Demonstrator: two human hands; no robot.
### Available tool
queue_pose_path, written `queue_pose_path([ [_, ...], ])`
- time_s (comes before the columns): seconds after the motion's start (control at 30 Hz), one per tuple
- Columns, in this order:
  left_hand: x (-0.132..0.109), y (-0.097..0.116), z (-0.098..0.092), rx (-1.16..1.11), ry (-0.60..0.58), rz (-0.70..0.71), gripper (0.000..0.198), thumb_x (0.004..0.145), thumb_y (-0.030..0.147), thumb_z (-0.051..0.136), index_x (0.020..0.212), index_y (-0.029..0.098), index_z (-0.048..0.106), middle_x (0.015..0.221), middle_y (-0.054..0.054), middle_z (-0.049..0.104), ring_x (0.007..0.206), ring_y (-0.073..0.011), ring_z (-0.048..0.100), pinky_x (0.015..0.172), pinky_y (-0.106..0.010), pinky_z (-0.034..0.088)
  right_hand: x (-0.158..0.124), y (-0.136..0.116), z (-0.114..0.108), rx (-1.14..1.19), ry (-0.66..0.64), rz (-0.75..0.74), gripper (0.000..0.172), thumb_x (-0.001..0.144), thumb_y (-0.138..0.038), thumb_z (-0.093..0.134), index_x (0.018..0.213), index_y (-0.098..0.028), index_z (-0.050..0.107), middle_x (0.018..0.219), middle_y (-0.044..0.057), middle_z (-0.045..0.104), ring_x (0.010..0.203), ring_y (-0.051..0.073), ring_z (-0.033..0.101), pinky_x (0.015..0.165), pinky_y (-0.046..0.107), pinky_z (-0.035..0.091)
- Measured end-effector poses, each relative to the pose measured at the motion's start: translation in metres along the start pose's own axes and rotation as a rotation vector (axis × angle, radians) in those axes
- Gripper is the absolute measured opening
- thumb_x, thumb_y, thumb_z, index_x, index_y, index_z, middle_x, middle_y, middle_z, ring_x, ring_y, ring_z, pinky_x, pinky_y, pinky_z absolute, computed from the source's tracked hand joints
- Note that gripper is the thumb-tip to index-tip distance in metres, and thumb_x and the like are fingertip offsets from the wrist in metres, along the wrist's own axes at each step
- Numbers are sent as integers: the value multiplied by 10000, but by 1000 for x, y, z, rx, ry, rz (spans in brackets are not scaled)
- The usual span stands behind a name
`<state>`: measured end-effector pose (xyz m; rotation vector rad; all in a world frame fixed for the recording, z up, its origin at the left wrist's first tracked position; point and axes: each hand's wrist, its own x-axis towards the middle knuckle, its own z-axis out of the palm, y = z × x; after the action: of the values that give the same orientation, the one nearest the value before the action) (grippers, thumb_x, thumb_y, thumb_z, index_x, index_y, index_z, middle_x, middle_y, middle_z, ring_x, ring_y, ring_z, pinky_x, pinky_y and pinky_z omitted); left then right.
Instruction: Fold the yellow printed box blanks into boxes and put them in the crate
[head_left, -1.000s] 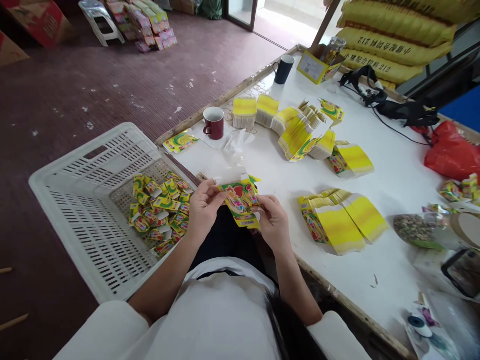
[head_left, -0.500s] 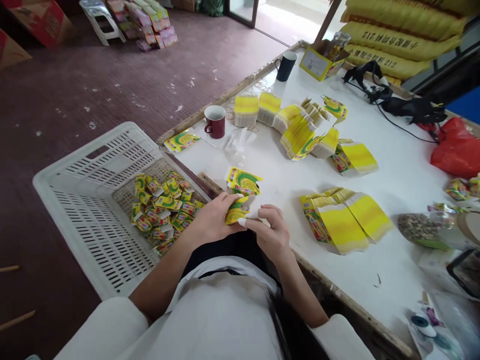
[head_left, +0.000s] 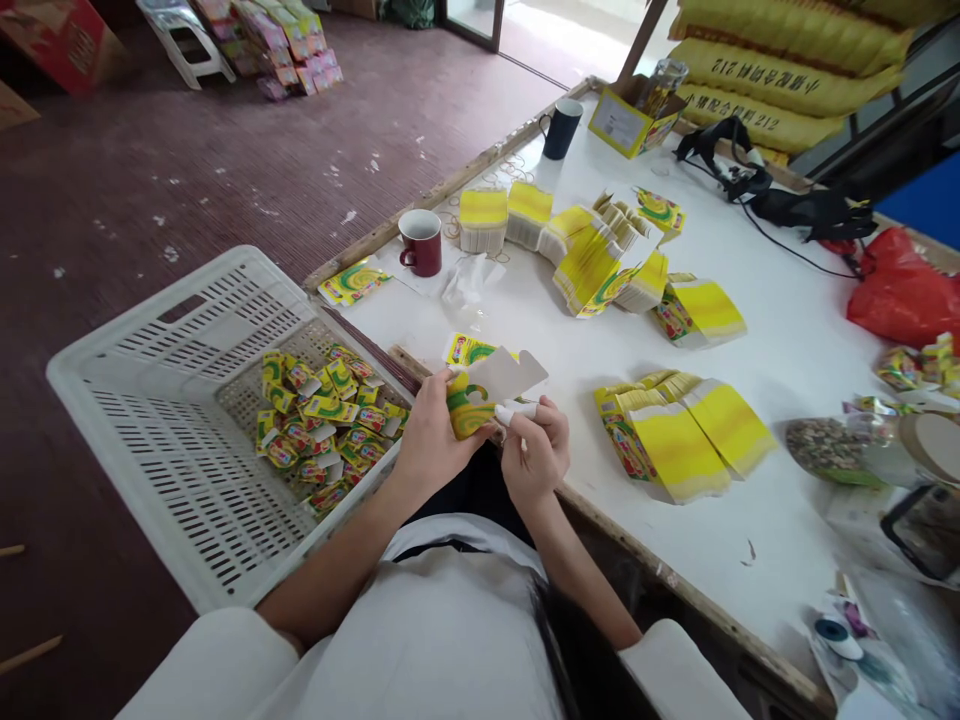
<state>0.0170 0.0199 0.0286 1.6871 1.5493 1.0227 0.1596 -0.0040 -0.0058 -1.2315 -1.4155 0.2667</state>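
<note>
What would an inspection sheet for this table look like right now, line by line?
Surface: white table with a rough wooden edge, partly covered.
Job's things: small yellow carton, one flap open; fanned stacks of flat cartons; folded cartons heaped in the white crate beside the table.
Clutter: red mug, dark mug, crumpled clear wrap, red plastic bag.
Hands: left hand grips the carton's body; right hand pinches it by the flap.
Cables: black cable trailing over the table from black gear.
Surroundings: yellow sacks, reddish floor, white stool.
</note>
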Motion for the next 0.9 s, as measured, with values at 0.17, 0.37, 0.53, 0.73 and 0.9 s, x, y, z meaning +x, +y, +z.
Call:
queue_pose_path([
  [0.17,-1,-9,7,15,83,-24,686,724,400,815,1279,217,456,1170,-106,591,1120,-290,611,954,-445,517,-27,-10,18,233,14,179,262,987,-292,509,1237,-320,578,1240,124,601,1185,262,629,949,493,581],
  [0.37,-1,-13,7,142,141,97,646,777,421,779,1290,212,448,1109,-90,554,1065,-287,596,907,-435,526,-13,-22,14,581,-11,397,360,968,-376,581,1292,-337,431,1329,106,566,1143,233,662,981,464,543],
  [0.53,0,-17,7,220,90,226,683,814,397,755,1372,221,404,1146,-97,561,1100,-297,593,942,-448,522,19,-9,-6,578,-99,505,431,877,-579,664,1141,-258,551,1058,66,637,964,223,628,869,384,537],
  [0.73,-3,-15,7,155,24,335,698,815,489,757,1366,238,410,1149,-103,596,1056,-286,633,886,-401,539,35,6,-8,603,-199,758,324,885,-550,638,811,-234,641,777,11,669,791,208,639,707,322,548],
  [0.9,-8,-14,11,155,93,367,716,802,488,776,1353,248,387,1115,-86,587,1024,-273,637,864,-391,541,26,-3,13,929,-347,1045,399,819,-607,648,958,-235,680,863,54,750,845,261,716,682,374,599],
])
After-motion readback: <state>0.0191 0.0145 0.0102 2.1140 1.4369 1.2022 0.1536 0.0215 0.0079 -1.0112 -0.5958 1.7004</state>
